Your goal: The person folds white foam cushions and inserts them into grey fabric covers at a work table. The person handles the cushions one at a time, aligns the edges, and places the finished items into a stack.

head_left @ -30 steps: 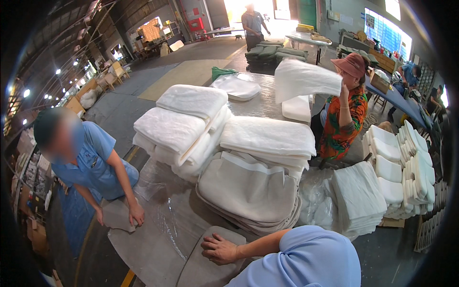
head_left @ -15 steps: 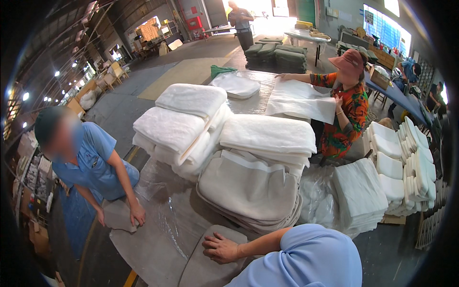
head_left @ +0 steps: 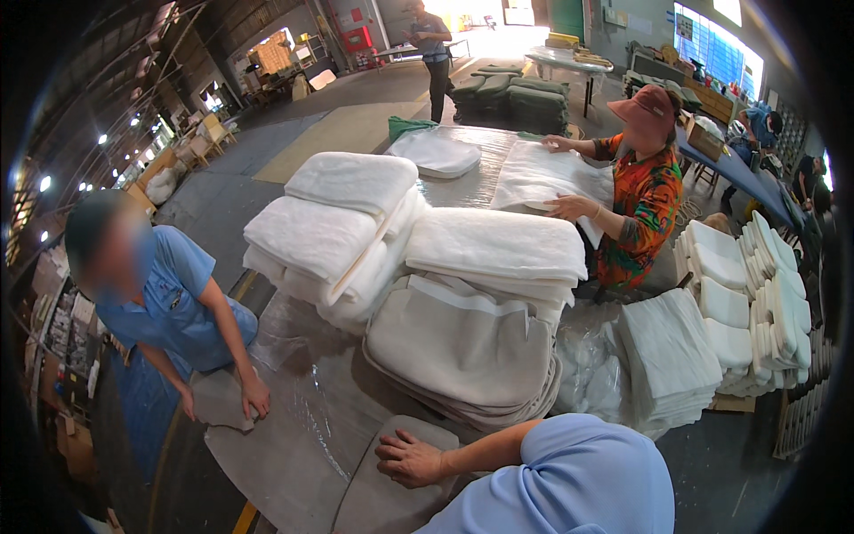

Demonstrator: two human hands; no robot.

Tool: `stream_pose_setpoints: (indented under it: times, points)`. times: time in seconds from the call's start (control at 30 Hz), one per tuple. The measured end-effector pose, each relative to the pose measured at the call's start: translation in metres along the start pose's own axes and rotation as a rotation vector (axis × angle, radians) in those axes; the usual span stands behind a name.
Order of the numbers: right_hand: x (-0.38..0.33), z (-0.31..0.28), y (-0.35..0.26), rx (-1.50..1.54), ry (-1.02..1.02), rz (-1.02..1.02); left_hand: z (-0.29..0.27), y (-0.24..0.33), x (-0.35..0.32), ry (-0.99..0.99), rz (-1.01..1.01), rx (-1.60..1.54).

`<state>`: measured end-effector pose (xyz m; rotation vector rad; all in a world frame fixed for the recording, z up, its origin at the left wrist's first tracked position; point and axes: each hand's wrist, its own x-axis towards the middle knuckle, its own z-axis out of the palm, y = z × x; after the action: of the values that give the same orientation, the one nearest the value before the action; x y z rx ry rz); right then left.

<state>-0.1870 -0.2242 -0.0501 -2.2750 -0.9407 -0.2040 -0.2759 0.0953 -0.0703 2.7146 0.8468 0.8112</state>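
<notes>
From the lower right, my right arm in a light blue sleeve reaches left across the table. My right hand (head_left: pixel 411 458) lies palm down on a flat grey padded piece (head_left: pixel 378 503) with rounded corners, its fingers a little bent and apart. It presses on the piece without gripping it. That piece rests on a larger grey sheet (head_left: pixel 285 467) on the plastic-covered table. Just beyond my hand stands a stack of grey rounded pads (head_left: pixel 463 343). My left hand is out of view.
Folded white padding (head_left: pixel 494 245) is piled behind the grey stack. At the left, a co-worker (head_left: pixel 169 294) holds a grey piece (head_left: pixel 221 399). Across the table, another person (head_left: pixel 636 200) handles a white sheet (head_left: pixel 543 173). White stacks (head_left: pixel 667 351) stand at the right.
The co-worker across the table has brought a hand inward over the white sheet. The standing person at the back has shifted left. My right hand stays in place.
</notes>
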Motion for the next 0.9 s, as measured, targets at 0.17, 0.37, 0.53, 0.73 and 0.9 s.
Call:
stream_pose_setpoints:
  times: [0.17, 0.37, 0.53, 0.73, 0.9]
  points:
    - [-0.0006, 0.0003, 0.0009, 0.007, -0.015, 0.004, -0.0019, 0.0003, -0.0006, 0.105, 0.088, 0.049]
    - [-0.0005, 0.0005, 0.0012, 0.02, 0.0, 0.003, -0.0028, 0.0033, 0.0015, 0.111, 0.106, 0.043]
    - [-0.0025, 0.0028, 0.0033, 0.007, -0.015, 0.011, 0.0033, 0.0051, -0.002, 0.107, 0.113, 0.029]
    - [-0.0008, 0.0023, 0.0008, 0.013, -0.01, 0.013, -0.0021, 0.0035, -0.0043, 0.043, 0.051, 0.049]
    - [-0.0014, 0.0008, 0.001, 0.008, 0.0, -0.001, -0.0047, 0.0005, -0.0019, 0.065, 0.07, -0.022]
